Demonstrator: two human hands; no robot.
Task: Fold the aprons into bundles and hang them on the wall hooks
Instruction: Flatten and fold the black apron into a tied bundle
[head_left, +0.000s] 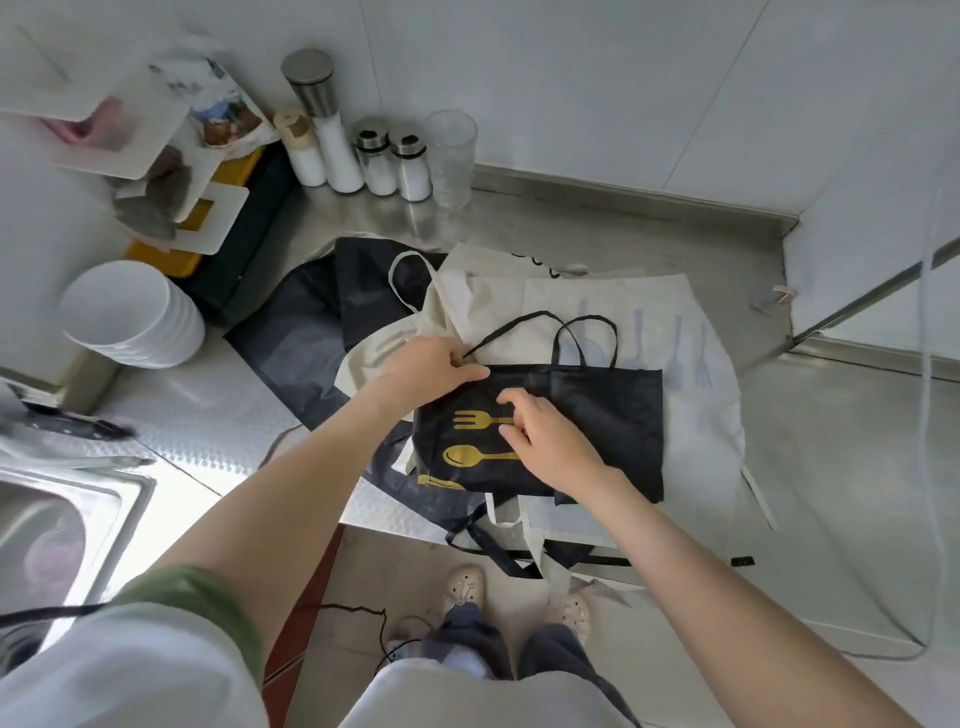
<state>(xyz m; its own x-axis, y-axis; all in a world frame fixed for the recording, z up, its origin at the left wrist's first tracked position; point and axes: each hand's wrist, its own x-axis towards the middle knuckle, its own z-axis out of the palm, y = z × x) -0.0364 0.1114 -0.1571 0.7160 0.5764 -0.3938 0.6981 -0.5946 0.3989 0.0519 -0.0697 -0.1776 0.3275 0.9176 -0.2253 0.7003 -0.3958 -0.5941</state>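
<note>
My left grip (436, 366) is pinched on the upper left corner of the folded black apron (597, 415), right where its strap runs out. My right grip (550, 441) lies on the middle of that apron beside the gold fork print, fingers bent; I cannot tell whether it has hold of any cloth. The black apron lies on a cream apron (597, 301) spread across the steel desk (545, 223), with white bowls (130, 312) stacked off to the left.
</note>
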